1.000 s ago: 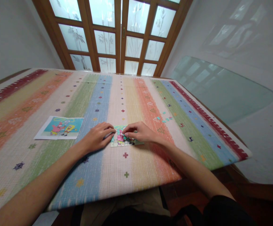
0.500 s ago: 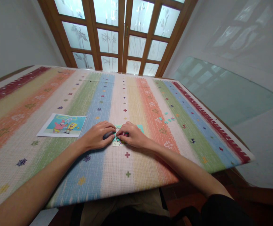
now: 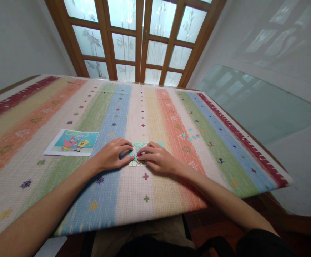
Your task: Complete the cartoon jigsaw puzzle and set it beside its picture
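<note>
A small jigsaw puzzle (image 3: 137,163) lies flat in front of me, partly hidden under my fingers. Its visible parts are teal and pale, with a pink patch. At the puzzle's left edge is my left hand (image 3: 115,153), thumb and fingers apart, the tips touching the border. My right hand (image 3: 159,157) reaches over the puzzle from the right, fingers stretched out and resting on its middle. Whether a loose piece lies beneath those fingertips is hidden. To the left lies a printed picture (image 3: 75,142) of a yellow and a pink cartoon character.
Several loose teal puzzle pieces (image 3: 190,138) lie to the right, beyond my right hand. A striped cloth (image 3: 134,200) covers the table. A glass-paned wooden door (image 3: 141,43) stands beyond the far edge, and a pale glass panel (image 3: 259,103) is at the right wall.
My right hand has loosened from a pinch; its fingers are now straighter and spread on the puzzle. The left hand stays at the left edge, its thumb slightly further over the puzzle.
</note>
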